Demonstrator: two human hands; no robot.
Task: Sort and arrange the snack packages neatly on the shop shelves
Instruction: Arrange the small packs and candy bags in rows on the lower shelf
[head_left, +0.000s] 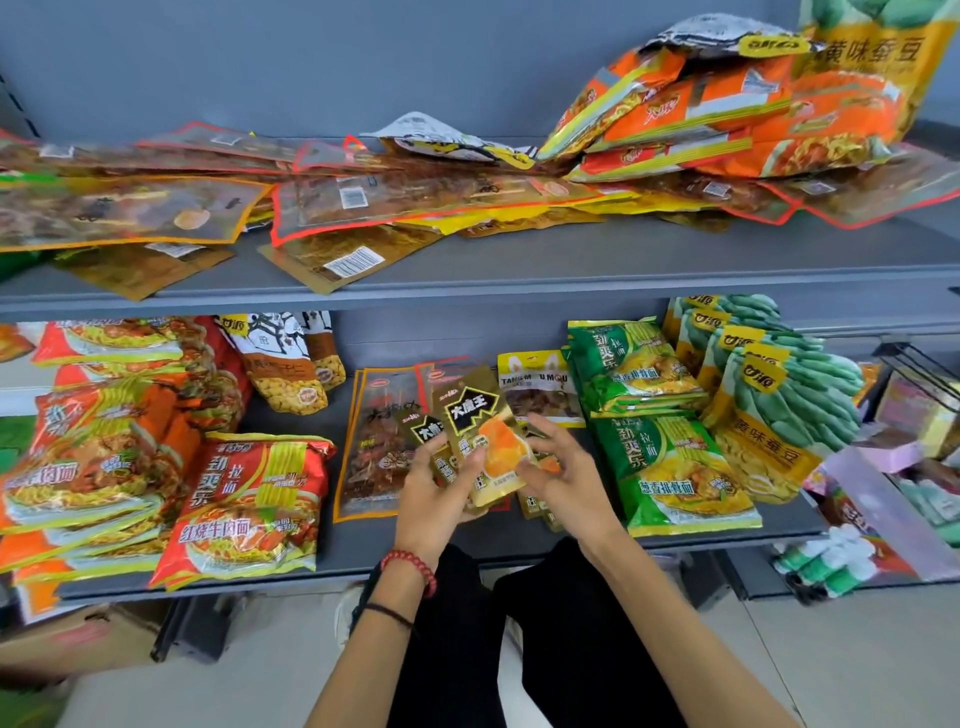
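Our left hand (441, 493): palm up over the front of the lower shelf, fingers curled round a small fan of gold snack packets (480, 431), thumb across their faces. A red bead bracelet (410, 566) sits on the wrist.
Our right hand (563, 467): just beside the packets, fingers spread and loosely bent, gripping nothing. The thumb touches the front packet's right edge.
Lower shelf (343, 551): grey. We see red noodle packs (249, 509) stacked at the left and a brown skewer packet (371, 447) lying flat behind our hands. Green noodle packs (670, 467) lie to the right, then yellow broad-bean bags (779, 415) overlapping in a row.
Upper shelf (519, 275): flat brown packets (119, 208) overlap in a loose spread, and orange noodle packs (701, 119) are heaped at the right.
Room: grey back wall (311, 62) and pale floor (831, 665).
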